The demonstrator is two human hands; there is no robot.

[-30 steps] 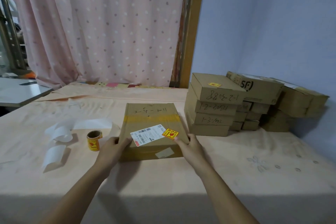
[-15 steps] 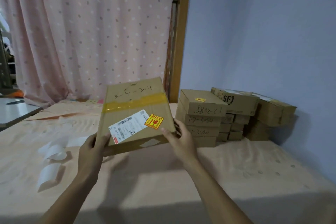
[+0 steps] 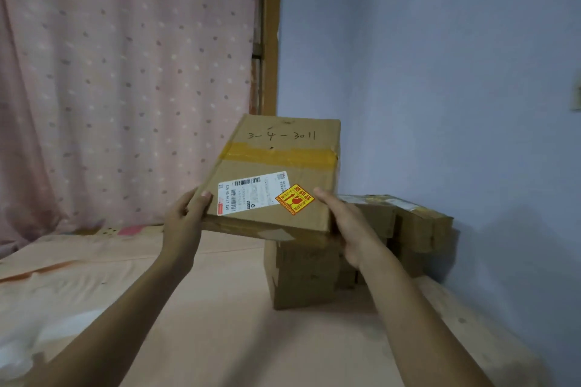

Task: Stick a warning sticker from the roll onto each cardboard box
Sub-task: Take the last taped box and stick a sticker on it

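Observation:
A flat cardboard box (image 3: 283, 163) marked "3-4-3011" hangs in the air above the table, tilted toward me. It carries yellow tape, a white shipping label (image 3: 251, 192) and a yellow-and-red warning sticker (image 3: 294, 199). My left hand (image 3: 185, 223) grips its near left edge. My right hand (image 3: 349, 223) grips its near right corner. Right behind and below the box stands a stack of cardboard boxes (image 3: 305, 273), partly hidden by it. The sticker roll is out of view.
More cardboard boxes (image 3: 421, 229) lie against the blue wall (image 3: 440, 72) at the right. White backing paper (image 3: 47, 333) lies at the lower left of the peach-covered table (image 3: 220, 324). A pink dotted curtain (image 3: 125, 72) hangs behind.
Both hands have lifted the box off the table and carried it up and to the right, over the stack. My view has swung right, so the roll has left the frame.

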